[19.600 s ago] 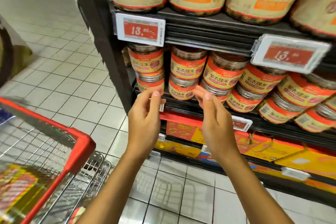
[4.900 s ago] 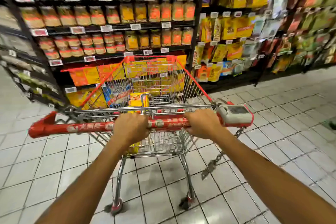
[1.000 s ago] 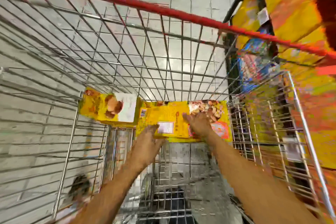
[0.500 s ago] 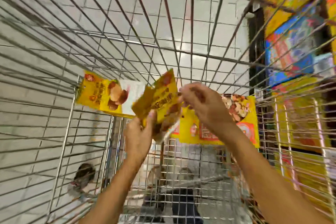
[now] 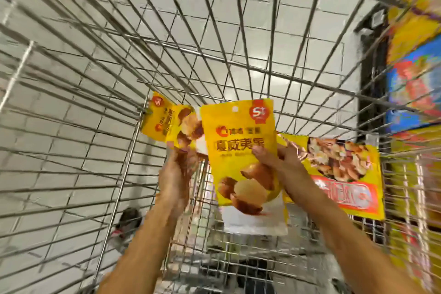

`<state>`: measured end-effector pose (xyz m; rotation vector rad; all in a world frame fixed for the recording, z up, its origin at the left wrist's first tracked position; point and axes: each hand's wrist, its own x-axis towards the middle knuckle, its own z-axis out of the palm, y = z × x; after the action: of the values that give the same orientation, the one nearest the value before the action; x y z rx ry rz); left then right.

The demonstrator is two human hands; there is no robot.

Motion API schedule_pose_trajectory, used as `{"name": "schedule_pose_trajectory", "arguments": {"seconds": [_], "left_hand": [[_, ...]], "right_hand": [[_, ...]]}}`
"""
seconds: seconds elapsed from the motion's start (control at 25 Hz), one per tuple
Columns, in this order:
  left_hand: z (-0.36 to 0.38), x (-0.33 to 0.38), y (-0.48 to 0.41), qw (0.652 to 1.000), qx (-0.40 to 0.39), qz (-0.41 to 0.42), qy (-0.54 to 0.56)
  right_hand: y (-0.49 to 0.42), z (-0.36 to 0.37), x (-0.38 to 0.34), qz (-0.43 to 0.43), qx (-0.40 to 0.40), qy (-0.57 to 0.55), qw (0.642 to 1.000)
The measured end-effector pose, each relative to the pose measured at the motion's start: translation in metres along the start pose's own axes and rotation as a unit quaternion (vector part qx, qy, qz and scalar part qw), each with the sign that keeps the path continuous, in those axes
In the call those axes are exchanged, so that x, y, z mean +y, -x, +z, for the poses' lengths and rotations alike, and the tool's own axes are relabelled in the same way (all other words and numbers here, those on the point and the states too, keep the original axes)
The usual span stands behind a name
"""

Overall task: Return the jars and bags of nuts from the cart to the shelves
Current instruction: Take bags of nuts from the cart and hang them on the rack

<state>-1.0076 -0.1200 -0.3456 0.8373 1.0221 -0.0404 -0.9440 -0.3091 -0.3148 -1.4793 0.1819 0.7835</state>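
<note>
Right hand pinches the bag at its right edge, thumb across the printed front, holding it upright above the cart floor. Left hand is raised just beside the bag's left edge, fingers pointing up; blur hides whether it grips anything. Behind the left hand, a second bag leans against the cart's far corner. Behind the right hand, a large bag of mixed nuts lies along the right wall. Cart: wire mesh on all sides. Beyond it, a pale tiled floor; at right, blurred shelves of yellow and blue packs.
</note>
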Motion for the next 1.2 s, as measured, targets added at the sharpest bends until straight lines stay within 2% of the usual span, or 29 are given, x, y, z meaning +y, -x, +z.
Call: {"name": "schedule_pose_trajectory", "arguments": {"seconds": [0.08, 0.12, 0.2, 0.24, 0.32, 0.44, 0.52, 0.68, 0.76, 0.88, 0.96, 1.04, 1.2], "left_hand": [[-0.015, 0.012, -0.036, 0.991, 0.125, -0.051, 0.004], [-0.015, 0.017, -0.051, 0.987, 0.137, -0.085, -0.007], [-0.002, 0.020, -0.070, 0.988, 0.054, -0.142, 0.002], [0.007, 0.016, -0.075, 0.989, 0.016, -0.146, 0.018], [0.020, 0.003, -0.078, 0.993, 0.030, -0.113, 0.034], [0.013, -0.014, -0.070, 0.990, 0.138, -0.011, 0.033], [0.002, -0.025, -0.052, 0.990, 0.136, 0.035, -0.022], [-0.012, -0.017, 0.009, 0.969, 0.009, 0.143, -0.200], [-0.012, 0.018, 0.051, 0.952, -0.078, 0.178, -0.235], [0.011, 0.078, 0.117, 0.923, -0.199, 0.213, -0.253], [0.035, 0.101, 0.160, 0.914, -0.250, 0.222, -0.229], [0.062, 0.113, 0.212, 0.890, -0.302, 0.241, -0.243], [0.109, 0.093, 0.320, 0.841, -0.426, 0.241, -0.230]], "right_hand": [[-0.009, -0.001, 0.007, 0.015, 0.052, -0.030, 0.998], [-0.013, -0.001, 0.010, 0.012, 0.062, -0.037, 0.997], [-0.018, -0.004, 0.017, 0.001, 0.072, -0.049, 0.996], [-0.019, -0.006, 0.019, -0.002, 0.070, -0.058, 0.996], [-0.016, -0.008, 0.017, -0.012, 0.066, -0.069, 0.995], [-0.006, -0.013, 0.004, -0.020, 0.080, -0.099, 0.992], [0.009, -0.016, -0.012, -0.024, 0.090, -0.113, 0.989], [0.061, -0.022, -0.057, -0.039, 0.118, -0.077, 0.989], [0.106, -0.024, -0.087, -0.056, 0.165, -0.096, 0.980], [0.185, -0.021, -0.121, -0.137, 0.195, -0.184, 0.954], [0.240, -0.019, -0.133, -0.182, 0.232, -0.249, 0.923], [0.304, -0.015, -0.142, -0.244, 0.258, -0.304, 0.884], [0.444, -0.013, -0.135, -0.343, 0.363, -0.323, 0.804]]}}
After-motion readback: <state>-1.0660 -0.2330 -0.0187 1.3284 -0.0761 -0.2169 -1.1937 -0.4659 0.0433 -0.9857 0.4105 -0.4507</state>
